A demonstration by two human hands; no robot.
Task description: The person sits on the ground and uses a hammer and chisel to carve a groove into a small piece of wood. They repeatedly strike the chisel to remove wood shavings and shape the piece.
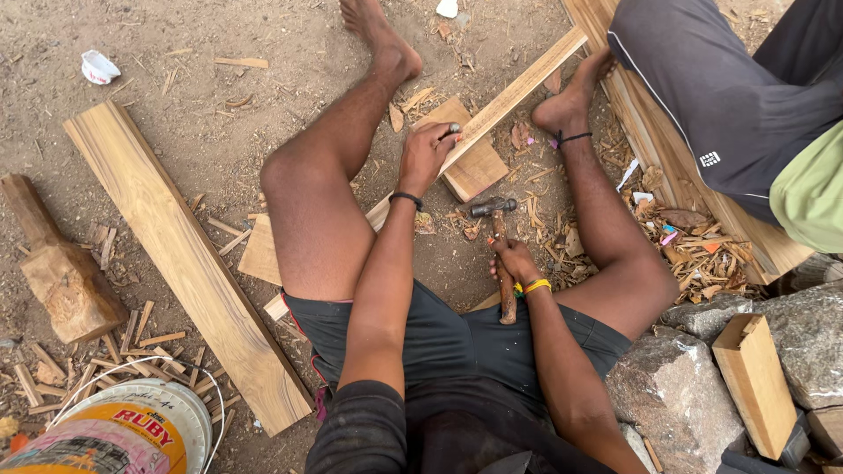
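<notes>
Long wood strip [518, 92] lying diagonally over block [470, 162] between legs; left hand [426, 154] pressing on it, pinching small metal piece. Right hand [514, 261] gripping hammer [500, 254] closed. Dirt ground [219, 149], chips scattering, plank [184, 263] left, stones [676, 386] near right.

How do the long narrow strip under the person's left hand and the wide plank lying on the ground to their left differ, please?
The narrow strip is slim, while the wide plank is much broader. The strip runs under the left hand and rests on a small wooden block; the plank lies flat on the dirt, untouched. The strip slants up to the right, the plank down to the right. Both are pale, sawn wood. The right hand holds a hammer.
</notes>
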